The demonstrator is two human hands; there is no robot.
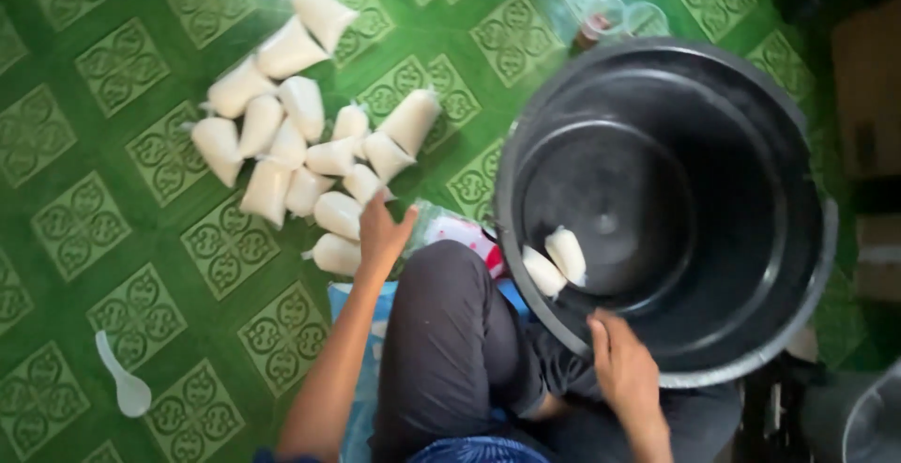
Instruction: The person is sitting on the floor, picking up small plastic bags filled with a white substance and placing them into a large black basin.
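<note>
The left hand (383, 233) reached out over the floor, fingers loosely spread, thumb apart, touching or just above the nearest of the filled bags (336, 255) at the near edge of the pile (291, 139). It had nothing pinched that I could see. The right hand (621, 369) rested on the near rim of the big black tub (668, 210), fingers together and curled over the edge; whether they gripped it tightly, I could not tell.

Those bags were small clear pouches, plump with a whitish filling and tied to a point at one end. They looked soft and squashy, light one at a time, likely a bit slick, and a hard squeeze could burst one. The knotted tip or a gentle cupping round the belly looked the safest hold.

Two more bags (556, 262) lay inside the tub, down near its bottom on the near side, touching each other.

Around them: a green patterned floor (113, 238), a white plastic spoon (122, 379) well apart to the left, clear cups (621, 16) beyond the tub, and some clear wrapping (460, 231) beside the knee. The person's own dark-trousered knee (450, 332) sat between the pile and the tub, so it stood in the way of any carry across.
</note>
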